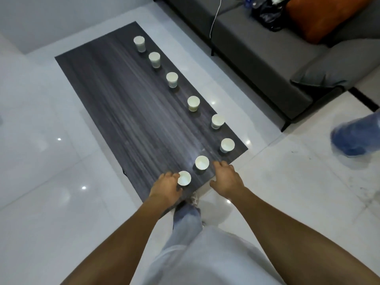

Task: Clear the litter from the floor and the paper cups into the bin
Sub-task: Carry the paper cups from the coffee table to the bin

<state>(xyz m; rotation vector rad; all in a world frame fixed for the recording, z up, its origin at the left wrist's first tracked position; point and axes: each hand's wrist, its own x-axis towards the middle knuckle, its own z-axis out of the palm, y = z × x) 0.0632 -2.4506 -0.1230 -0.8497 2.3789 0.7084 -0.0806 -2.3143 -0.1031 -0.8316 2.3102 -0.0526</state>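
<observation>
Your left hand (167,185) curls around the nearest paper cup (184,178) at the dark table's (115,103) near edge. Squeeze too hard and it may crumple or spill. Your right hand (227,178), open, hangs just beside the second cup (202,163) and could knock it over.

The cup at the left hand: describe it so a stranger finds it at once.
On the dark wooden table, eight white paper cups run along the sofa-side edge. This cup ends the row nearest the person, and it alone has the left hand curled round it.
</observation>
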